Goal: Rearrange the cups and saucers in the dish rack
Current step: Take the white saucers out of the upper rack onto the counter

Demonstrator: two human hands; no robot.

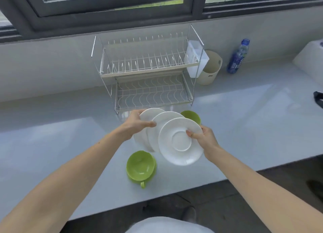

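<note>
A two-tier wire dish rack [148, 72] stands at the back of the counter with both tiers bare. In front of it, above the counter, my left hand [135, 123] grips two white saucers [158, 123] fanned upright, thumb across their rims. My right hand [203, 138] pinches a third white saucer [180, 149] by its right rim, tilted toward me and overlapping the other two. A stack of green cups [140, 166], handle toward me, sits on the counter below the saucers. Another green cup [191, 116] shows behind the saucers, partly hidden.
A white cutlery holder [194, 58] hangs on the rack's right side. A beige bucket [210, 70] and a blue-labelled bottle [237, 57] stand to the right of the rack. The grey counter's [70, 136] front edge runs below my arms. Windows line the back wall.
</note>
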